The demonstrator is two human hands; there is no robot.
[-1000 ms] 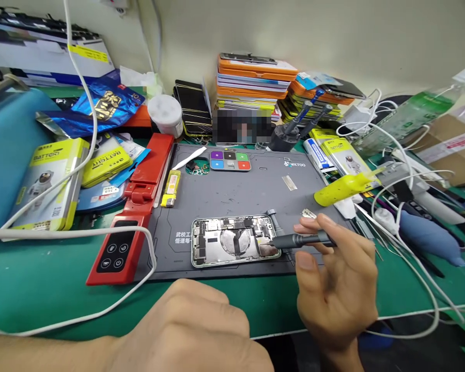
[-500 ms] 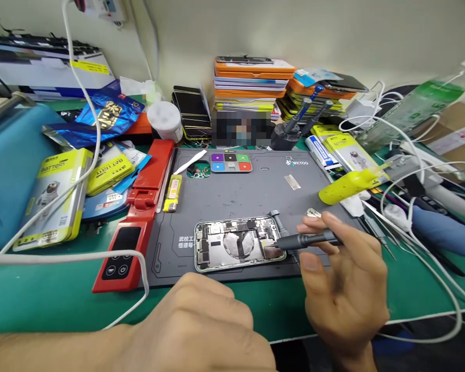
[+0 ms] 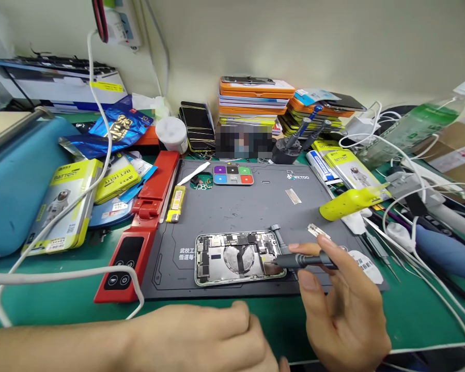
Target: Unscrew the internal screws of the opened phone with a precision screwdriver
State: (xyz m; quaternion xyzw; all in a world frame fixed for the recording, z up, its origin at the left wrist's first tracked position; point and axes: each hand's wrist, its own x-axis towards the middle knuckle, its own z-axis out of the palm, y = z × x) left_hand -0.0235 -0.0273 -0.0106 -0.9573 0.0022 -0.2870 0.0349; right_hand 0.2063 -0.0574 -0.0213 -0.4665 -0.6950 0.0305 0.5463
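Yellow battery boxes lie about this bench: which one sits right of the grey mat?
The battery box beside the white-and-blue tube, behind the yellow bottle; the other two lie left of the red tool.

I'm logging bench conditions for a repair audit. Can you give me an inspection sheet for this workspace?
Surface: grey mat on a green table.
Job's things: opened phone lies flat on the mat; screwdriver tip at its right end.
Clutter: battery boxes, red tool, lighter, yellow bottle, stacked phone cases, blue bag.
Grippers: right hand pinches the screwdriver; left hand rests closed on the table, holding nothing visible.
Cables: white cable loops across the left; white cables tangle at right.
Surroundings: pale wall behind; cardboard box far right.
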